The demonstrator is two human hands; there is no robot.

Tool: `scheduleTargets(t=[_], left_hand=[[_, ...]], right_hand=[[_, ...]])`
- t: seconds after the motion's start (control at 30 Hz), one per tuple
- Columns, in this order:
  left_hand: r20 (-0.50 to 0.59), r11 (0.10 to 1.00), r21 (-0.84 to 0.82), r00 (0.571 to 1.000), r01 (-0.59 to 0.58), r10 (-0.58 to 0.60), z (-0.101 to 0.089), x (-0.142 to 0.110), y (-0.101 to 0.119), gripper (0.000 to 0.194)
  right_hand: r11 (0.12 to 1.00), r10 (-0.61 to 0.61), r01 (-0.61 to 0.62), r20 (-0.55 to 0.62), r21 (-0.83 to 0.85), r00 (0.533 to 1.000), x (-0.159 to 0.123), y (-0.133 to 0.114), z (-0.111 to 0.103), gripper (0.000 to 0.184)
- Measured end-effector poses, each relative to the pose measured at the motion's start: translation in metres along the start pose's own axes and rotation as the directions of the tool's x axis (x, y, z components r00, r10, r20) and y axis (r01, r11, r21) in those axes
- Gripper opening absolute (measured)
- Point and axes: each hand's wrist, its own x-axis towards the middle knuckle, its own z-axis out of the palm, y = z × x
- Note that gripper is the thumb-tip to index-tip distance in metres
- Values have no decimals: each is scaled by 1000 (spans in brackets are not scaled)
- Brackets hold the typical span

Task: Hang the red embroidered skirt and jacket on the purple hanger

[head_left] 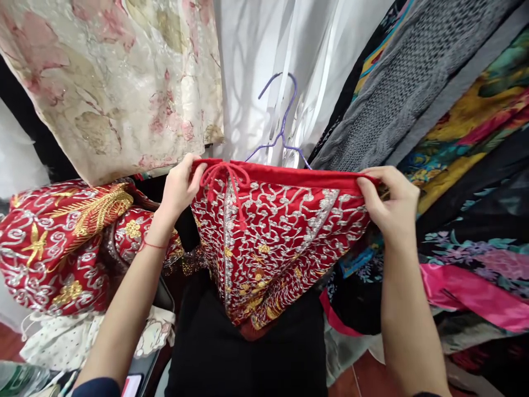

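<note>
A red skirt (281, 220) with silver and gold embroidery hangs stretched between my two hands by its plain red waistband. My left hand (184, 184) pinches the waistband's left end, beside a tied red drawstring bow. At the opposite end, my right hand (390, 198) grips the band with the thumb in front. The skirt's lower part drapes in folds over my black-clothed lap. Just behind the waistband stands a purple wire hanger (285, 124); its hook and upper shoulders show, while the rest is hidden by the skirt.
More red embroidered cloth (58, 248) is heaped at the left, above a white dotted cloth (61, 339). A cream floral fabric (124, 88) hangs at upper left, a white curtain (252, 55) behind. Grey knitwear (384, 105) and patterned garments with a pink ribbon (475, 295) crowd the right.
</note>
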Motion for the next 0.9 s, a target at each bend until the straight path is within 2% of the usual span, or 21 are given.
scheduleTargets(t=[0.07, 0.1, 0.17, 0.27, 0.4, 0.57, 0.77, 0.9], left_hand=[[145, 999, -40, 989, 19, -13, 7, 0, -8, 24], [214, 998, -52, 976, 36, -24, 10, -1, -12, 25], [263, 995, -66, 963, 80, -60, 15, -8, -17, 29], [152, 987, -106, 983, 121, -104, 19, -17, -17, 29], [54, 980, -149, 991, 128, -121, 22, -19, -10, 25], [24, 978, -169, 992, 125, -123, 22, -21, -10, 23], [38, 984, -112, 990, 136, -133, 20, -31, -10, 24], [18, 985, -86, 989, 149, -148, 19, -34, -5, 26]], right_hand=[[999, 26, -34, 179, 42, 984, 1, 0, 10, 19], [996, 32, -52, 281, 66, 959, -1, 2, 14, 20], [989, 37, -90, 401, 115, 915, -8, 5, 19, 22], [978, 18, -97, 390, 183, 921, -18, 9, 20, 24], [976, -60, -23, 366, 218, 928, -18, 7, 14, 27], [988, -80, 15, 426, 154, 901, -11, 6, 12, 22], [999, -27, 46, 546, -21, 838, -10, 18, 13, 45], [986, -16, 84, 428, -142, 904, -12, 26, 15, 52]])
